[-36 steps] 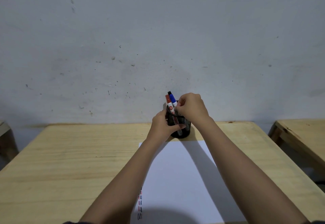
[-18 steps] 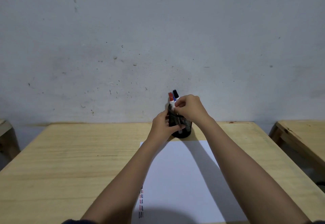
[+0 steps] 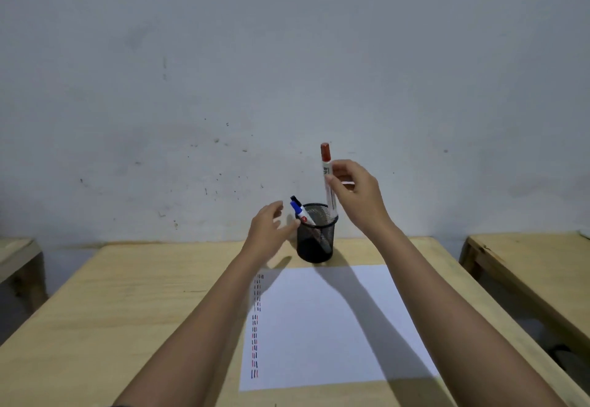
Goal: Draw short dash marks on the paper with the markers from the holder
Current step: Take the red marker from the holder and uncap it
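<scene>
A: Red-capped marker (image 3: 327, 180): you have it pinched in your right hand (image 3: 356, 196), thumb and fingers closed on the barrel, upright. Its lower end sits at the rim of the mesh holder (image 3: 314, 240); whether it has cleared the rim I cannot tell. Cap on.

B: And my left?

A: Left hand (image 3: 269, 229) loosely open, fingers spread, gripping nothing, just beside the holder's left wall. Contact with the mesh is not clear. Two markers remain inside, leaning left: blue-capped marker (image 3: 298, 210) and black-capped marker (image 3: 295, 199) behind it.

B: How much is done?

A: The paper (image 3: 322, 327) lies flat on the wooden table (image 3: 127, 295), just in front of the holder. A narrow column of dash marks (image 3: 255, 327) runs down its left edge, in black, blue and red by the look of it, so I judge you well into the work. The rest of the sheet is blank.

B: What is left, then?

A: Uncap the red one, bring it to the sheet, add dashes. Plenty of room remains to the right of that column.
</scene>
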The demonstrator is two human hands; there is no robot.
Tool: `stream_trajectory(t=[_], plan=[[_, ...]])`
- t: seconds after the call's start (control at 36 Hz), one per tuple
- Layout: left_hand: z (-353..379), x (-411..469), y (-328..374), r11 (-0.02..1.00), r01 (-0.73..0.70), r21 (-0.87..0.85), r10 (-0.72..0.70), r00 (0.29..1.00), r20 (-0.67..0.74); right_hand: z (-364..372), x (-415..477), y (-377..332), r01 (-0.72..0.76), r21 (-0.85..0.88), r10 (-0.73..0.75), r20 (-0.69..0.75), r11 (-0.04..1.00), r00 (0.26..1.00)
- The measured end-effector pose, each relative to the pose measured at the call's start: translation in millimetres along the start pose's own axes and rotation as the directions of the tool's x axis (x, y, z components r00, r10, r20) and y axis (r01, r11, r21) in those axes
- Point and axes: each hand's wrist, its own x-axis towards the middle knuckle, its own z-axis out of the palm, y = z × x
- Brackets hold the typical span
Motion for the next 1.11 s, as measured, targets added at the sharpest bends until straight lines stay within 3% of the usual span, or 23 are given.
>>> stream_trajectory(t=[0.11, 0.25, 0.44, 0.58, 0.69, 0.78, 0.86, 0.94, 1.03, 1.11], plan=[[-21, -15, 32, 0.981, -0.085, -0.176, 0.072, 0.994, -0.079, -7, -21, -8, 0.031, -0.055, -0.024, 0.12, 0.998, 0.992], [-27, -40, 60, 0.923, -0.158, -0.35, 0.169, 0.986, 0.001, -9, -51, -10, 0.06, -0.148, -0.019, 0.266, 0.987, 0.964], [-25, -68, 52, 0.95, -0.176, -0.257, 0.178, 0.984, -0.014, -16, -78, -14, 0.06, -0.222, 0.023, 0.353, 0.973, 0.935], [-30, -81, 47, 0.884, -0.099, -0.457, 0.077, 0.995, -0.068, -30, -86, -17, -0.021, -0.115, 0.055, 0.302, 0.993, 0.952], [-34, -87, 44, 0.812, -0.07, -0.58, 0.031, 0.997, -0.077, -39, -91, -12, -0.184, 0.066, 0.167, 0.2, 0.981, 0.965], [-32, -90, 43, 0.78, -0.062, -0.623, 0.016, 0.997, -0.079, -34, -99, -14, -0.289, 0.398, 0.268, 0.11, 0.871, 0.957], [-27, -93, 45, 0.773, -0.069, -0.631, 0.019, 0.996, -0.086, -20, -107, -20, -0.362, 0.75, 0.446, 0.1, 0.554, 0.89], [-19, -96, 47, 0.803, -0.083, -0.591, 0.042, 0.996, -0.082, -4, -114, -23, -0.376, 0.86, 0.513, 0.162, 0.345, 0.843], [-17, -94, 43, 0.859, -0.088, -0.505, 0.043, 0.994, -0.1, 5, -116, -22, -0.38, 0.879, 0.515, 0.192, 0.289, 0.835], [-19, -93, 38, 0.917, -0.091, -0.388, 0.061, 0.994, -0.088, 9, -115, -17, -0.384, 0.867, 0.502, 0.19, 0.317, 0.843]])
